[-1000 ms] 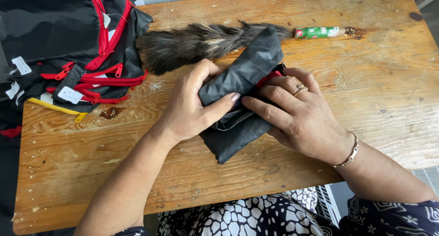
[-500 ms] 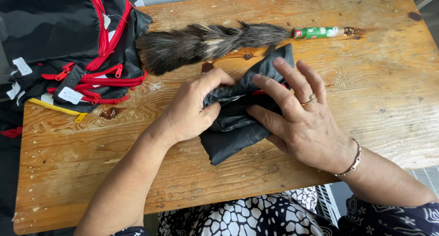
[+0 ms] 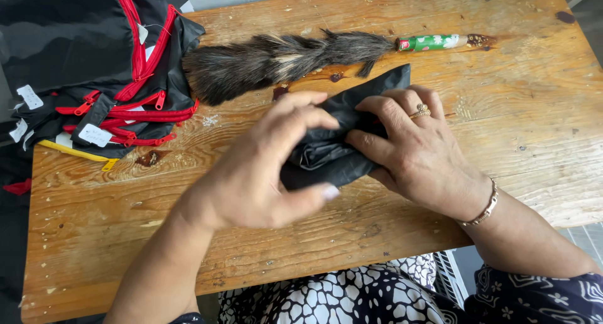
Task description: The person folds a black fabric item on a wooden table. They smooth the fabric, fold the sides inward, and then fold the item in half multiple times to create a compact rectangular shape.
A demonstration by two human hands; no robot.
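Head view, wooden table (image 3: 515, 110). At the far left corner lies a heap of black fabric bags (image 3: 81, 54) with red zippers (image 3: 135, 41); one yellow zipper (image 3: 75, 151) shows at the heap's lower edge. Small white rectangular tags (image 3: 95, 135) are stitched on along the heap's left and lower edges; a second one sits at the left rim (image 3: 29, 96). Print on them is too small to tell.

Along the far edge lies a dark fur duster (image 3: 282, 57), bristles to the left; its green handle with white flower pattern and red band (image 3: 433, 42) points right.

Mid-table: a folded black fabric pouch (image 3: 339, 154). The right hand (image 3: 421, 154) is pressed onto its right part, fingers curled and gripping the cloth; ring and bracelet visible. The left hand (image 3: 257, 173) is blurred, cupped around the pouch's left end, thumb under the near edge, fingers over the top. Both hands are close together on the pouch.

Versus 0.5 s ago: the left hand has swung over the pouch and hides more of it; the right fingers, then spread flat, are now bent. The heap and the duster are unchanged.
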